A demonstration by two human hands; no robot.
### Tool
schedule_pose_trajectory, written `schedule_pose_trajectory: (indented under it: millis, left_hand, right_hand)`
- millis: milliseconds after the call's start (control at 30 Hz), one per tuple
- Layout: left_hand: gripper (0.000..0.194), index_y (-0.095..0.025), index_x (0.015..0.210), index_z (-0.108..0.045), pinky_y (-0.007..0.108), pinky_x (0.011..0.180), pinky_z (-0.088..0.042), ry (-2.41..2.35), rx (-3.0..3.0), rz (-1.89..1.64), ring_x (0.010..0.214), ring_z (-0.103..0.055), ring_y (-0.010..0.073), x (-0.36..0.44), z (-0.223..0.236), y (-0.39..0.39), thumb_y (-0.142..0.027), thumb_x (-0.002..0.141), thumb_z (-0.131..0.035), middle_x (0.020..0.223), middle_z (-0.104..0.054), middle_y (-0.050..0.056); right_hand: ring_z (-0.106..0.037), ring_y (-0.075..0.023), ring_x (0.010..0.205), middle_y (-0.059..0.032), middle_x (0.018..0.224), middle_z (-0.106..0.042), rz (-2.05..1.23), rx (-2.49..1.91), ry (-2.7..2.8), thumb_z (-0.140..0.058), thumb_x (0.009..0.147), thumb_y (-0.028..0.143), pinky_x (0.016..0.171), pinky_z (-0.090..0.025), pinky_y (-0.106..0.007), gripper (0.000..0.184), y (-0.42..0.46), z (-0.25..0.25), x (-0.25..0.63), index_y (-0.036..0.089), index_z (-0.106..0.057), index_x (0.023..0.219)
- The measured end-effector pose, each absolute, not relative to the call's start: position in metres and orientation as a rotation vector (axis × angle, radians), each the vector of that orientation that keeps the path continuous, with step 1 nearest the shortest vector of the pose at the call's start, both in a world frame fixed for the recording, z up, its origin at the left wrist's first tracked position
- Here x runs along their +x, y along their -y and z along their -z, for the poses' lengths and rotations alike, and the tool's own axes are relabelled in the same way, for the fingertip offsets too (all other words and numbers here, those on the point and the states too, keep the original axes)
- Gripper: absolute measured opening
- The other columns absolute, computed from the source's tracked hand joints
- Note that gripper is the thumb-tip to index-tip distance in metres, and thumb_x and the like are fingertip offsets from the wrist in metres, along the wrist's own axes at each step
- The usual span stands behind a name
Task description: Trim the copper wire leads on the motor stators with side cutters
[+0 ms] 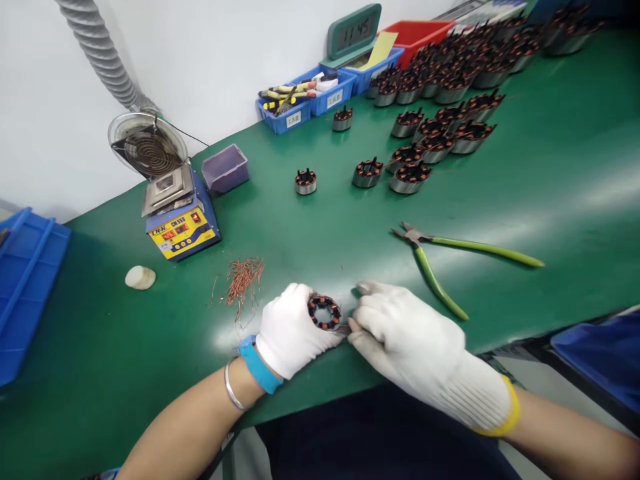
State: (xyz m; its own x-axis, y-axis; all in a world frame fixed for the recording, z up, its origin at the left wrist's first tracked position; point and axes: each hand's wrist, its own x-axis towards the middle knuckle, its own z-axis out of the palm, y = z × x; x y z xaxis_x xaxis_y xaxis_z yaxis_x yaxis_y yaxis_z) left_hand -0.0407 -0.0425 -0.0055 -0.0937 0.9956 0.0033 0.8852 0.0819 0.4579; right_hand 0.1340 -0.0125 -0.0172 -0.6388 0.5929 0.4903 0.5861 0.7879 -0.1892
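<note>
My left hand, in a white glove, is closed around a wound motor stator near the front edge of the table. Copper windings and a black insulator ring face up toward me. Just to the right, my gloved right hand has its fingers pinched together close to the stator's lower right side. Whatever is between those fingertips is too small and blurred to name. Green-handled cutting pliers lie with jaws apart beyond the right hand. A heap of copper wire offcuts sits beyond the left wrist.
Several more stators stand in groups at the back right. Blue trays with tools, a red bin and a digital clock line the wall. Left are a solder pot, purple box, white lump and blue crate.
</note>
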Motion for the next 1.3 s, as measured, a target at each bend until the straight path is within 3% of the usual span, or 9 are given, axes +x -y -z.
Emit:
schedule_pose_trajectory:
  millis: [133,267,433,533,667,800,900,1133,1300]
  left_hand:
    - [0.046,-0.023,0.084,-0.054,0.032,0.066,-0.048,-2.051,1.895,-0.456,0.075,-0.064,0.0235,-0.04,0.009,0.042,-0.06,0.063,-0.071,0.083,-0.063,0.002]
    - [0.038,-0.023,0.081,-0.053,0.032,0.065,-0.046,-2.075,1.879,-0.447,0.073,-0.063,0.0235,-0.038,0.009,0.043,-0.054,0.066,-0.069,0.081,-0.062,0.003]
    - [0.036,-0.024,0.085,-0.056,0.033,0.067,-0.048,-1.955,1.898,-0.552,0.075,-0.063,0.0227,-0.043,0.007,0.04,-0.044,0.061,-0.073,0.085,-0.062,0.002]
    - [0.038,-0.023,0.087,-0.057,0.035,0.072,-0.05,-1.851,1.922,-0.606,0.079,-0.062,0.0231,-0.046,0.005,0.037,-0.038,0.057,-0.076,0.089,-0.063,0.002]
    - [0.052,-0.023,0.106,-0.057,0.038,0.078,-0.052,-1.827,1.826,-0.579,0.087,-0.064,0.0256,-0.048,0.003,0.035,-0.036,0.059,-0.075,0.096,-0.066,0.003]
    - [0.106,-0.023,0.148,-0.019,0.037,0.083,-0.052,-1.741,1.764,-0.552,0.094,-0.066,0.0266,-0.052,0.006,0.036,-0.037,0.06,-0.076,0.108,-0.066,0.005]
    - [0.117,-0.023,0.151,0.005,0.036,0.081,-0.052,-1.747,1.741,-0.515,0.094,-0.067,0.0262,-0.055,0.009,0.038,-0.038,0.065,-0.073,0.11,-0.066,0.005]
    - [0.119,-0.021,0.15,0.011,0.035,0.081,-0.051,-1.717,1.773,-0.454,0.095,-0.066,0.0268,-0.056,0.007,0.037,-0.038,0.066,-0.072,0.111,-0.066,0.007]
    - [0.121,-0.02,0.151,0.006,0.036,0.08,-0.052,-1.74,1.786,-0.464,0.094,-0.067,0.0284,-0.057,0.005,0.037,-0.038,0.063,-0.074,0.11,-0.067,0.009]
  right_hand:
    - [-0.063,-0.0322,0.083,-0.0064,0.054,-0.056,0.031,-0.911,2.618,-0.051,0.082,0.017,0.079,-0.047,-0.041,0.027,0.006,0.021,0.144,0.019,-0.055,0.055]
    - [-0.061,-0.0316,0.083,-0.0094,0.061,-0.058,0.104,-1.077,2.674,-0.045,0.088,0.024,0.082,-0.044,-0.044,0.031,-0.004,0.017,0.143,0.017,-0.06,0.062]
    - [-0.059,-0.0245,0.099,-0.0084,0.091,-0.065,-0.482,-1.091,2.549,-0.036,0.095,0.032,0.087,-0.043,-0.035,0.031,-0.022,0.003,0.134,0.019,-0.064,0.094]
    - [-0.058,-0.0224,0.101,-0.0045,0.086,-0.065,-0.764,-1.074,2.628,-0.044,0.088,0.027,0.082,-0.043,-0.03,0.02,-0.032,-0.003,0.13,0.022,-0.063,0.085]
    - [-0.058,-0.0256,0.089,-0.0086,0.082,-0.063,-0.39,-1.312,2.683,-0.047,0.087,0.03,0.08,-0.042,-0.035,0.021,-0.038,-0.007,0.125,0.018,-0.062,0.08]
    - [-0.057,-0.0256,0.095,-0.0093,0.085,-0.064,-0.496,-1.232,2.643,-0.042,0.093,0.037,0.086,-0.041,-0.036,0.03,-0.041,-0.009,0.114,0.018,-0.065,0.09]
    - [-0.057,-0.0232,0.096,-0.0035,0.085,-0.065,-0.856,-1.166,2.594,-0.057,0.083,0.037,0.083,-0.042,-0.032,0.016,-0.041,-0.009,0.103,0.024,-0.066,0.087]
    - [-0.056,-0.0155,0.068,-0.0003,0.075,-0.066,-1.141,-1.427,2.289,-0.057,0.077,0.031,0.061,-0.038,-0.026,0.013,-0.041,-0.009,0.1,0.021,-0.064,0.077]
    - [-0.058,-0.0178,0.067,-0.0007,0.077,-0.066,-0.782,-1.728,2.353,-0.053,0.076,0.035,0.053,-0.031,-0.026,0.016,-0.037,-0.007,0.125,0.023,-0.064,0.078]
